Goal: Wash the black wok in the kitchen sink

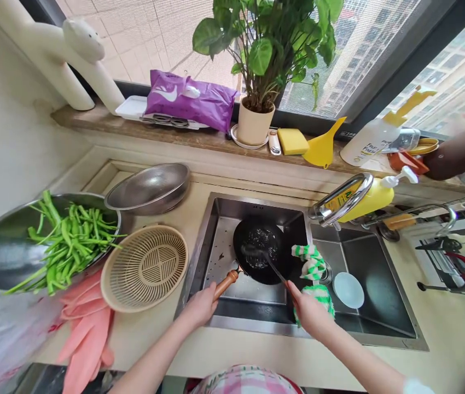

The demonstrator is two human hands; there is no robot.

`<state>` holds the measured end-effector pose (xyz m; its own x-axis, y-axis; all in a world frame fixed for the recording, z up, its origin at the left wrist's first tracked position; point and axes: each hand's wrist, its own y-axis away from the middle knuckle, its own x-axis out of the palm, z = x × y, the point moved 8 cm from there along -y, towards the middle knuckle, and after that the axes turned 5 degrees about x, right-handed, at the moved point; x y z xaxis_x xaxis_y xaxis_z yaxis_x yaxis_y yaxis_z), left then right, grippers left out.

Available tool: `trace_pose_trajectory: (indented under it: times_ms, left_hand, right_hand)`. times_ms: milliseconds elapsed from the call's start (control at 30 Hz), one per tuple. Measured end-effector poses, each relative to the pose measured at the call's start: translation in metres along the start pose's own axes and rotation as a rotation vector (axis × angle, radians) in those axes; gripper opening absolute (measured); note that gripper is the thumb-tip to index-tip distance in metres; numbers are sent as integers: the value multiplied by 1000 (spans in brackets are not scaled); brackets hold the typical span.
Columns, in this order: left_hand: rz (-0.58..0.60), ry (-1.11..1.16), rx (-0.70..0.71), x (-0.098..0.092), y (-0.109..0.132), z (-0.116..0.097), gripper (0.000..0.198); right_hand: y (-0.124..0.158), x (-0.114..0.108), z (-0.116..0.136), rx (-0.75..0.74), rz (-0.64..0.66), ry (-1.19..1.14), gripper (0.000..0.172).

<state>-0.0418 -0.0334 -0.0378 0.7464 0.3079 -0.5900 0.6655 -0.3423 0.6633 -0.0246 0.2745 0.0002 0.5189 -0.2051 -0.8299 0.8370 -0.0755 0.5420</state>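
Utensil end (pixel 254 250) v. blurry, plant (pixel 271 49) cut off @ top.

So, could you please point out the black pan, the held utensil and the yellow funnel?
Black pan (pixel 266 239), head view: inside bottom.
Held utensil (pixel 275 268), head view: thin shaft.
Yellow funnel (pixel 323 148), head view: cone.

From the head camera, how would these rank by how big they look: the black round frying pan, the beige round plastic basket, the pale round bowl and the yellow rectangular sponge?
1. Beige basket
2. Black pan
3. Pale bowl and yellow sponge: too alike to rank.
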Motion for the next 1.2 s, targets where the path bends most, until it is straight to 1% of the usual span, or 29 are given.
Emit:
trace_pose_trajectory:
  times_ms: [67,100,133,167,233,267,300,333,367,400,433,467,500,567,600,633,667,700,733,767,833,867,900,933,1000,1100,1133,1167,1200]
  left_hand:
    - [-10,-39,-19,-2,0,1,34]
    - [-13,-53,-25,-2,1,1,34]
    - [-15,-63,-28,-3,1,1,34]
    - [-14,-69,-30,-2,1,1,35]
    - [-10,-70,-27,-1,1,2,36]
    - [-8,-72,-26,0,1,3,36]
    - [-5,-74,-25,1,0,4,37]
    - [-2,-75,-22,2,-1,5,37]
    - [3,-75,-18,3,-2,5,38]
    - [7,-76,-16,4,-4,6,38]
    - [12,-78,-14,4,-5,6,37]
    - [14,-81,-14,3,-6,6,37]
    - [13,-84,-15,3,-6,6,36]
    - [5,-94,-20,0,-6,5,34]
    - [-1,-99,-22,-1,-6,4,34]
    - [-6,-103,-23,-3,-5,4,33]
    - [-9,-107,-25,-3,-5,3,32]
    - [-9,-110,-25,-4,-4,3,32]
    - [-9,-112,-25,-4,-3,3,31]
    - [-7,-113,-23,-4,-3,4,31]
    - [-3,-114,-15,-4,-3,4,33]
    - [0,-115,-10,-4,-3,4,33]
    - [3,-116,-6,-3,-4,3,33]
    - [6,-118,-4,-4,-4,3,33]
    - [9,-128,-10,-5,-4,1,33]
    - [0,-158,-29,-9,-3,-3,34]
    - [-4,-170,-36,-10,-2,-4,34]
    - [-8,-182,-41,-10,-1,-5,34]
    - [-11,-192,-47,-11,-1,-5,34]
  right_hand:
    - [-34,-4,27,32,-33,-148,59]
    - [-43,-4,38,36,-47,-219,58]
    - [-46,-5,44,22,-55,-285,57]
    - [-41,-5,45,-18,-43,-340,56]
    - [-10,-8,32,-150,36,-406,56]
    - [11,-11,20,-219,92,-394,56]
    - [32,-14,3,-241,139,-310,57]
    - [49,-18,-15,-211,169,-157,60]
    - [58,-23,-33,-144,180,17,65]
    - [60,-29,-46,-66,183,176,69]
    - [54,-34,-51,10,179,302,72]
    - [41,-39,-49,72,163,371,73]
    - [23,-41,-39,116,144,392,73]
    - [-15,-39,-5,135,87,322,71]
    - [-29,-34,13,125,64,274,68]
    - [-36,-28,27,102,45,214,65]
    - [-36,-21,37,74,39,165,63]
    - [-28,-14,40,38,48,126,62]
    - [-13,-8,38,0,68,96,62]
    - [6,-3,31,-31,98,88,64]
    - [42,0,6,-53,171,132,69]
    - [54,-2,-8,-34,194,176,71]
    - [59,-4,-18,-15,214,222,74]
    - [57,-8,-24,12,226,259,76]
    - [32,-17,-20,78,201,240,78]
    - [-18,-26,13,136,87,50,71]
    - [-28,-27,23,130,50,-3,66]
    - [-32,-28,32,104,32,-52,63]
    - [-29,-27,38,65,40,-109,60]
